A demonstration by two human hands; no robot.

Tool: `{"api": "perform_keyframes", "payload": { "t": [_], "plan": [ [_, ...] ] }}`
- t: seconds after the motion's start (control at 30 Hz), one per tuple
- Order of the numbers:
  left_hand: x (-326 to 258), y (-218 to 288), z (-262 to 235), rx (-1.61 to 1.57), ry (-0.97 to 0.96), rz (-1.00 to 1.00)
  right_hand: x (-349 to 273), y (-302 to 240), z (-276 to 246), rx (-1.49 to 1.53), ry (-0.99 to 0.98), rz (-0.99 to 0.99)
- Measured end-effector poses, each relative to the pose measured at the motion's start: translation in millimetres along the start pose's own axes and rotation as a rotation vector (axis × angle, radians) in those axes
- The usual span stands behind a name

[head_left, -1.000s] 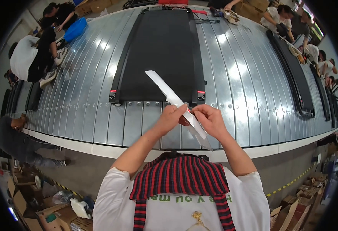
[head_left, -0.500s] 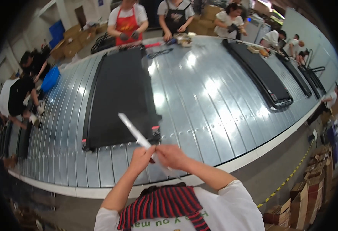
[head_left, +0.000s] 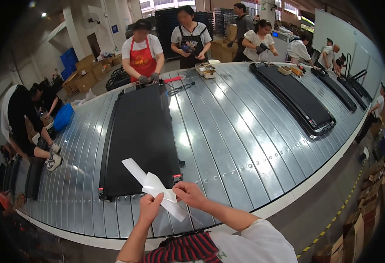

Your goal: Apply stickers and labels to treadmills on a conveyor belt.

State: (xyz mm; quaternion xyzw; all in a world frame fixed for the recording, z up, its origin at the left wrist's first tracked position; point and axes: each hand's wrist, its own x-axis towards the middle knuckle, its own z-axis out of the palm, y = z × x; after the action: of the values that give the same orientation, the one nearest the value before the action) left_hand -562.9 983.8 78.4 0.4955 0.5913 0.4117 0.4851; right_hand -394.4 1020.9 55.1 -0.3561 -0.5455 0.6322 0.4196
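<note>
A long, glossy white strip [head_left: 133, 170], looking like a label sheet, is held up over the near edge of the metal line. My left hand [head_left: 149, 208] is closed on its lower part, thumb on top. Beside it, my right hand [head_left: 190, 194] pinches the strip's right edge with closed fingers. A second white piece crosses the strip at an angle; whether the two are joined I cannot tell. Just beyond my hands lies a flat black treadmill deck [head_left: 142, 131], with small red-marked pieces at its near corners.
Across the line, a person in a red apron [head_left: 142, 59] works at the deck's far end. Another in a black apron [head_left: 191, 39] holds a tool. More black decks [head_left: 291, 94] lie to the right. A blue bin [head_left: 64, 117] is at left; cardboard boxes [head_left: 354, 234] stand at lower right.
My hands have moved apart, and the strip now shows its broad face with a crossing piece. The view has tilted up. The red-aproned person's hands have come down to the deck's end.
</note>
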Motion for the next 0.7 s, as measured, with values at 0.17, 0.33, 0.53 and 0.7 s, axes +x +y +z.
{"api": "perform_keyframes", "payload": {
  "t": [0.17,0.33,0.53,0.7],
  "plan": [
    [3.1,-8.5,-8.3,-0.495,0.158,0.124,-3.3,5.1,28.8,-0.046,0.056,-0.085],
    [-2.1,-14.0,-20.1,-0.63,0.185,0.095,-5.9,12.9,60.9,-0.072,0.084,-0.135],
    [20.6,-28.8,-48.4,-0.295,0.338,0.267,-3.4,-4.2,50.8,0.237,0.371,-0.129],
    [26.0,-44.4,-63.5,-0.047,0.267,0.258,0.2,-14.5,68.2,-0.394,0.52,-0.45]
  ]
}}
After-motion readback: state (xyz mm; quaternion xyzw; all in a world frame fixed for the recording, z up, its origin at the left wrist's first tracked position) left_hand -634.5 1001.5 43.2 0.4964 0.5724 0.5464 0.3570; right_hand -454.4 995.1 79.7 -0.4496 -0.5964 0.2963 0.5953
